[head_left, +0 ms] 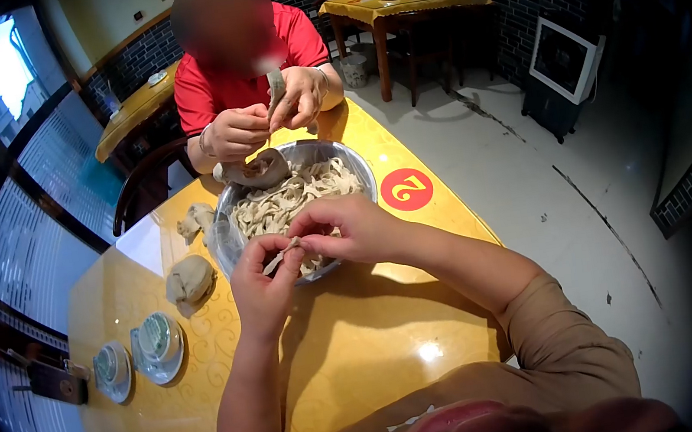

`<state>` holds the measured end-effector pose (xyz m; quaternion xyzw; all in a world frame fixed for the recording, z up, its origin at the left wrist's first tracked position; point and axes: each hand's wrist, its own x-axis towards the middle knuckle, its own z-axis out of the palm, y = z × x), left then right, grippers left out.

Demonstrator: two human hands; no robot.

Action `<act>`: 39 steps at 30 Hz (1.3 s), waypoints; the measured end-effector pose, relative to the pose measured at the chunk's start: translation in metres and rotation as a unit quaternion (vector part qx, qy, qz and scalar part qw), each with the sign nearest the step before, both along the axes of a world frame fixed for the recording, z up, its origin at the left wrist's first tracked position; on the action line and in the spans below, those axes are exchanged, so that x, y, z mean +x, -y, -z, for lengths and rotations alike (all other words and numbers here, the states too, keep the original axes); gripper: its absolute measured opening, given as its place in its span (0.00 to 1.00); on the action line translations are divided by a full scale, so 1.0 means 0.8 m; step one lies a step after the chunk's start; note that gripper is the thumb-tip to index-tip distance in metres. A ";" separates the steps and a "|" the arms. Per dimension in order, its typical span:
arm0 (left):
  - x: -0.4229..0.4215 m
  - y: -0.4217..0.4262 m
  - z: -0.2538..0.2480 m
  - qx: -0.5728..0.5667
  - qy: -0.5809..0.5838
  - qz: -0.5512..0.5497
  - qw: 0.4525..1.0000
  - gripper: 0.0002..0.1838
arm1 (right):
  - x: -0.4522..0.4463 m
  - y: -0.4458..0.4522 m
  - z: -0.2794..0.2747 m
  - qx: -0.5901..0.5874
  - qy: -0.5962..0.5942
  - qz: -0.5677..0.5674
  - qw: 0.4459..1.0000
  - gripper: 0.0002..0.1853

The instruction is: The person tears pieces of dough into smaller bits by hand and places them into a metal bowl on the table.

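Observation:
Over the near edge of a large bowl (367,180), a thin pale strip (280,258) is pinched between the fingertips of both my hands. My left hand (260,278) grips it from the left. From the right, my right hand (343,230) closes on it, thumb and forefinger together. The bowl has a clear plastic lining and is heaped with similar greyish-beige strips (308,192); their kind I cannot make out. Left of the bowl, a rounded beige lump (190,280) and a smaller crumpled piece (196,220) lie on the table.
Across the yellow table (378,325), a person in a red shirt (298,37) holds a longer strip (276,88) over the bowl. Wrapped dishes (158,339) stand at the left. A red number sticker (406,190) lies right of the bowl. An air cooler (563,61) stands on the floor.

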<state>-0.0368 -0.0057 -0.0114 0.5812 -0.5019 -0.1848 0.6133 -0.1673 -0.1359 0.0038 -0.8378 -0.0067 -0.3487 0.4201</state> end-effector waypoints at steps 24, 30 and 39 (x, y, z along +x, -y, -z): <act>0.000 0.000 -0.001 0.009 0.067 -0.042 0.997 0.06 | 0.005 0.006 0.007 -0.076 0.034 0.017 0.996 0.06; 0.004 0.001 0.003 -0.008 0.111 -0.041 0.993 0.05 | 0.003 0.004 0.005 -0.065 0.020 0.016 0.998 0.05; 0.006 0.001 0.005 -0.033 0.188 -0.041 0.981 0.05 | 0.001 0.001 0.004 -0.048 0.007 0.028 0.998 0.05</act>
